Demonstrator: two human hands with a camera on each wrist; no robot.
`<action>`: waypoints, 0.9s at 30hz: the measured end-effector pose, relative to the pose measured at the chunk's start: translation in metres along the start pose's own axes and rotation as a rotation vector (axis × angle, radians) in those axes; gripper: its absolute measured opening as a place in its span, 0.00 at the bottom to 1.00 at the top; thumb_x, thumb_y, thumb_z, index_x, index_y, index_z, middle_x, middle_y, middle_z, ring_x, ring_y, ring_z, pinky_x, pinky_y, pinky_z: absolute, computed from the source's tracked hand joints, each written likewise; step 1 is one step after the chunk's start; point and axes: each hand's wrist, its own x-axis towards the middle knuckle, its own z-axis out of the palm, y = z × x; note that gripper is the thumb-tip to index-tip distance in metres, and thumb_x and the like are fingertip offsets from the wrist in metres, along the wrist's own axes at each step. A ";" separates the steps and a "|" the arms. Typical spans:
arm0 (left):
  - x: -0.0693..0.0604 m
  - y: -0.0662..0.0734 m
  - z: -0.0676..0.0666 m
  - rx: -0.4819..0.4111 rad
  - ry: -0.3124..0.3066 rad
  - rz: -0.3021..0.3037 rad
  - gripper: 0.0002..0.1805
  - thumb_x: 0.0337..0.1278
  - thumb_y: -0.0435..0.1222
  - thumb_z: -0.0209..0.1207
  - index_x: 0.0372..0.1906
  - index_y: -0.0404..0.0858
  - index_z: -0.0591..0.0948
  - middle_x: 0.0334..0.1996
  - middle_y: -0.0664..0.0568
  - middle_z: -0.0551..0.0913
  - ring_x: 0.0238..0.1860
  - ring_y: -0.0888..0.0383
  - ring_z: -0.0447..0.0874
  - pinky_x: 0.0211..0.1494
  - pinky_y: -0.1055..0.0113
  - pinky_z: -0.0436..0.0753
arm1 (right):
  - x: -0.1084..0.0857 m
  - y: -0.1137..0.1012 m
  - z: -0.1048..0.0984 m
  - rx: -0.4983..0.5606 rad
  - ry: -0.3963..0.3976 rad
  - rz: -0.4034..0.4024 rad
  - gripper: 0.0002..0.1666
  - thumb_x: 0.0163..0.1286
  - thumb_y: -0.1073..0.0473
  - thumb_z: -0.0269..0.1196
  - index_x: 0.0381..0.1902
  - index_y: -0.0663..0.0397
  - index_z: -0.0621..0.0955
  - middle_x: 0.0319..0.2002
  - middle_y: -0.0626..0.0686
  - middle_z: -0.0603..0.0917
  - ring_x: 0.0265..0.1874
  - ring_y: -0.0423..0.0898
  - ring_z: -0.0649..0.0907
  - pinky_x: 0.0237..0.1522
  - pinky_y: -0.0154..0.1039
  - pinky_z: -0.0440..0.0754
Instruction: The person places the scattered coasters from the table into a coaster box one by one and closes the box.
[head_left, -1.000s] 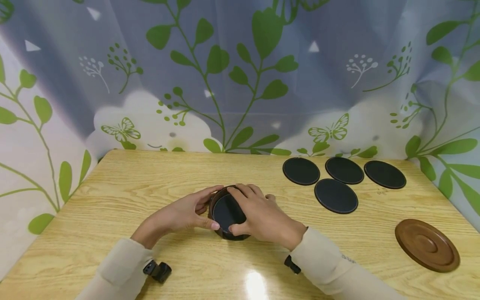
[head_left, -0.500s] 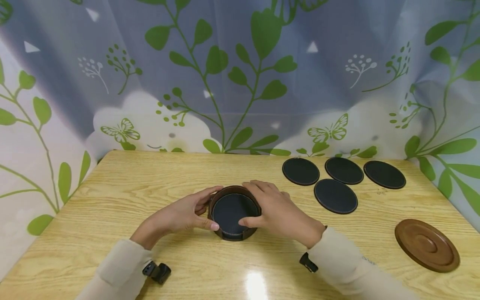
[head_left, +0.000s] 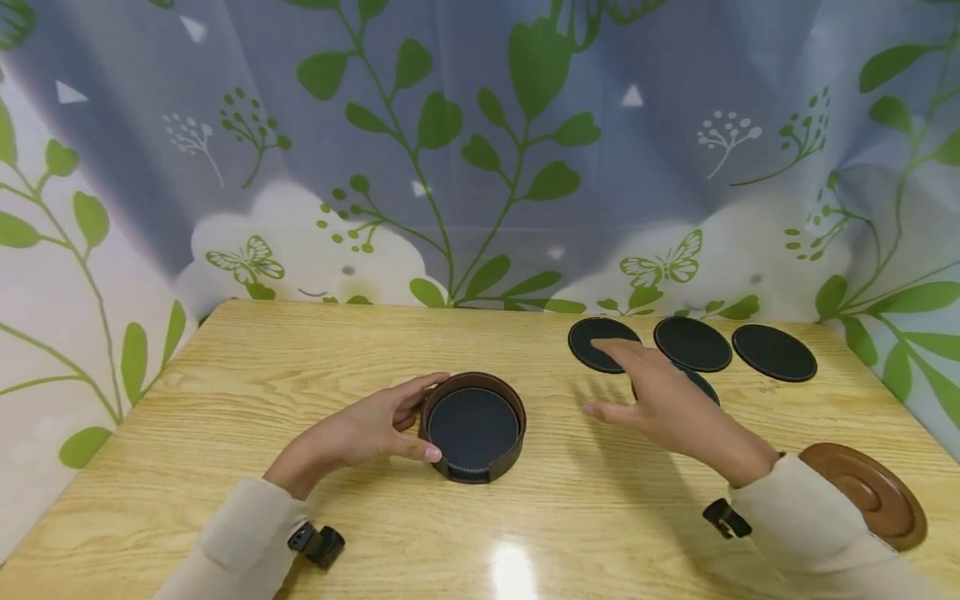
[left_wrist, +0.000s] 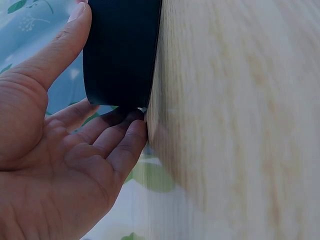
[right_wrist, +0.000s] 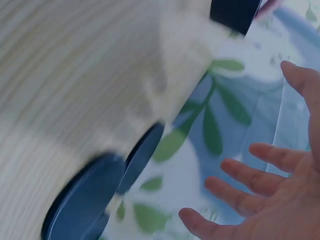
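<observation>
- Holder [head_left: 508, 463]: round, dark brown, upright on the table [head_left: 360, 517] near its middle. Being round, it shows no long axis; a notch in its wall faces the person.
- Inner coaster [head_left: 472, 429]: a black disc lying flat inside the holder, below the rim. Whether others lie beneath cannot be told.
- Left hand [head_left: 371, 423]: fingers curved about the holder's left side, thumb against the front wall beside the notch.
- Right hand [head_left: 660, 396]: raised over the table, fingers and thumb spread apart, pinching nothing.
- Governing relation, as judged: the right hand is nearer than the left to the loose coasters. The back-left coaster [head_left: 600, 329] appears just beyond its fingertips; the near coaster [head_left: 699, 386] appears behind the hand, partly hidden. The holder lies to the left of these fingertips and slightly closer to the person; the left hand does not cover its mouth.
- Farther right: the back-middle coaster [head_left: 692, 343] and back-right coaster [head_left: 775, 352], making 4 loose discs.
- Wooden disc [head_left: 873, 487]: beyond the right sleeve [head_left: 798, 508], which overlaps its edge in the head view.
- Backdrop: leaf-patterned curtain [head_left: 465, 183] behind the table.
</observation>
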 end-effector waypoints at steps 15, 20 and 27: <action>-0.002 0.000 0.000 0.003 0.001 -0.012 0.57 0.60 0.38 0.74 0.86 0.43 0.50 0.85 0.38 0.52 0.84 0.36 0.51 0.83 0.41 0.62 | -0.016 0.103 -0.048 -0.107 0.016 0.203 0.60 0.72 0.35 0.67 0.82 0.69 0.56 0.76 0.79 0.60 0.71 0.81 0.63 0.63 0.79 0.69; -0.001 0.001 0.000 -0.002 0.005 -0.008 0.57 0.60 0.38 0.74 0.86 0.43 0.50 0.85 0.39 0.52 0.84 0.36 0.51 0.83 0.41 0.62 | -0.016 0.135 -0.061 -0.096 -0.008 0.254 0.61 0.75 0.35 0.64 0.81 0.74 0.52 0.76 0.83 0.56 0.70 0.85 0.60 0.64 0.81 0.65; -0.001 0.001 0.000 -0.023 0.001 -0.004 0.57 0.60 0.37 0.74 0.86 0.43 0.50 0.84 0.38 0.53 0.84 0.37 0.50 0.83 0.41 0.62 | -0.014 0.171 -0.081 -0.055 -0.060 0.344 0.61 0.79 0.35 0.59 0.80 0.78 0.46 0.73 0.88 0.53 0.67 0.86 0.61 0.59 0.81 0.69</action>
